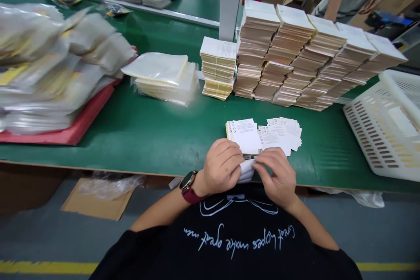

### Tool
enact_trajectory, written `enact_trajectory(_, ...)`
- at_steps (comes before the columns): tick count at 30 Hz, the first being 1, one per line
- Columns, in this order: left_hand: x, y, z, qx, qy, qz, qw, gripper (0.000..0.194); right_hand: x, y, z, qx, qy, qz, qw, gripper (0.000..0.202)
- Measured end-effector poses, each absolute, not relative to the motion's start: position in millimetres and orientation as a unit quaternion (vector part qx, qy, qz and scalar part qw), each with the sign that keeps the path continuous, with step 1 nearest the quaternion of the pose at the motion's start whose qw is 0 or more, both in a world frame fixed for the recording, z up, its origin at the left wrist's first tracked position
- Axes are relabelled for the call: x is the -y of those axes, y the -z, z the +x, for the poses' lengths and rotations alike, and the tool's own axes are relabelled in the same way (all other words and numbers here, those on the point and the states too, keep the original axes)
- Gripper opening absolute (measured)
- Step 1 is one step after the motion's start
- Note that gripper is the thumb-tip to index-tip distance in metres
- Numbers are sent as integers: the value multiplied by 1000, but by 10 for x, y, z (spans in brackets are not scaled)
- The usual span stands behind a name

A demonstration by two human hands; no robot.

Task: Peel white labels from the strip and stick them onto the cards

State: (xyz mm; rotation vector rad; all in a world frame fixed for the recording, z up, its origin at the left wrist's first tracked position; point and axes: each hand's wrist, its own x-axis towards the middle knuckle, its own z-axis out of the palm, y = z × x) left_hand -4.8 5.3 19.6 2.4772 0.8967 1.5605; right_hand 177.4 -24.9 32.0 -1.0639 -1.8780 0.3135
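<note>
The white bundle (246, 171), apparently slips of curled paper, was held at the near edge of the worktop (183, 135), against the front of the black shirt (243, 245). The left hand (223, 167) had its fingers curled closed on the bundle's left end, while the right hand (277, 177) pinched the other end between thumb and fingertips, probably so that the layers stayed together.

Just beyond the hands lay a squared pile (244, 133) of printed slips, with loose slips (284, 135) spread to its right, presumably put there for a short reach. Toward the far edge stood a short stack (218, 68), tied round with bands that seemed to keep it square. Right of it, tall stacks (288, 52) were packed side by side, perhaps to steady one another. To its left lay clear sleeves (159, 68); nearer the left edge, filled bags (42, 70) were heaped on a red sheet (92, 111), likely to keep them in one group. A white basket (367, 131) stood toward the right edge.
</note>
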Motion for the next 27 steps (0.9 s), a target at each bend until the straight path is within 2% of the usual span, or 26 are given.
enact_trajectory(2,-60,-198,-43,-297,-503,809,61,11,252,-318,1777,784,-49,-421,453,30)
enact_trajectory(5,-62,-187,-47,-299,-492,815,68,9,262,-329,1829,787,-16,-409,462,25)
enact_trajectory(8,-61,-149,-55,-300,-489,818,48,7,216,-379,1904,729,-22,-395,558,19)
enact_trajectory(11,-62,-95,-57,-305,-489,816,31,8,63,-434,1941,620,-62,-448,641,14)
enact_trajectory(13,-63,-60,-51,-302,-487,820,25,9,-81,-450,1925,598,-98,-507,613,7)
enact_trajectory(15,-64,-36,-42,-293,-481,826,18,10,-221,-450,1875,615,-151,-551,544,0)
enact_trajectory(18,-64,-20,-29,-287,-477,831,13,10,-362,-442,1773,627,-233,-579,466,4)
enact_trajectory(23,-54,-29,-26,-293,-477,828,15,11,-405,-430,1684,638,-278,-583,418,6)
enact_trajectory(27,-47,-27,-33,-297,-474,829,11,10,-391,-383,1683,658,-255,-589,393,7)
